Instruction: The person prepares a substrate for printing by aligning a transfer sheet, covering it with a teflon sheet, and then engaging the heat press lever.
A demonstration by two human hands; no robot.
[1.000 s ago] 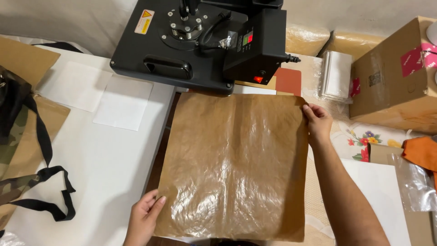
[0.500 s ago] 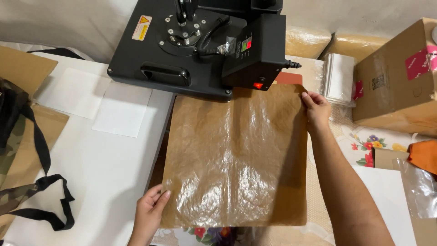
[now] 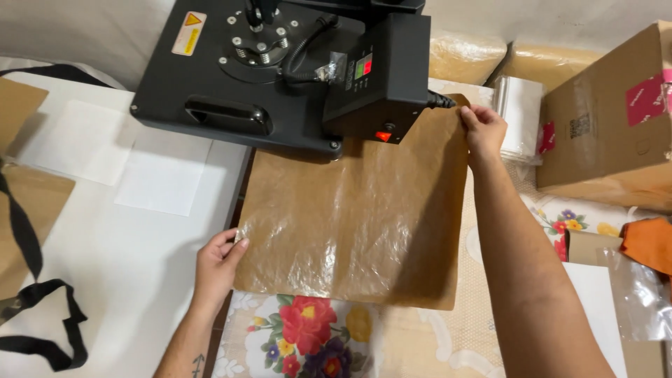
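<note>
- Head view: black bag straps [image 3: 42, 318] lay at far left on the white table [image 3: 126, 266], beside two white paper sheets [image 3: 162, 171].
- The left hand [image 3: 217, 262] pinched the near-left edge of a brown, glossy sheet [image 3: 357, 217].
- That sheet lay flat, its far edge under the black heat press [image 3: 280, 70], above a floral cloth [image 3: 308, 336].
- The right hand [image 3: 481, 129] gripped the sheet's far-right corner.
- A cardboard box [image 3: 609, 133] stood at right.
</note>
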